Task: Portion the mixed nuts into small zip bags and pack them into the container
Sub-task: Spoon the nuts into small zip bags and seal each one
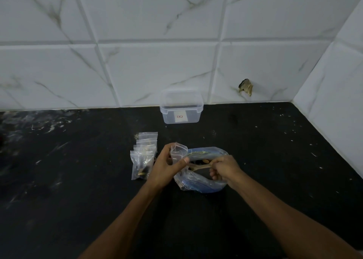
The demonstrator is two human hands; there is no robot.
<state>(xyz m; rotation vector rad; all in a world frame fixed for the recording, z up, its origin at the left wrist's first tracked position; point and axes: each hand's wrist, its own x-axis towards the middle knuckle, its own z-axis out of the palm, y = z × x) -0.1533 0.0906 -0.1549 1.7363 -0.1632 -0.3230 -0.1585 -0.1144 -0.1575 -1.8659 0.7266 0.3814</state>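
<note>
A: Mixed nuts (202,161) are sitting in the big clear bag (204,182) near the middle of the dark desk (78,180). What is each grip doing?

B: The left hand (167,165) is pinching a small zip bag (177,152) at the big bag's mouth; the right hand (224,170) is gripping a wooden spoon (198,167) over the nuts.

A: And the rest?

B: Filled small bags (144,156) are lying just left; the clear container (181,109) is standing far back by the tiled wall (157,42).
</note>
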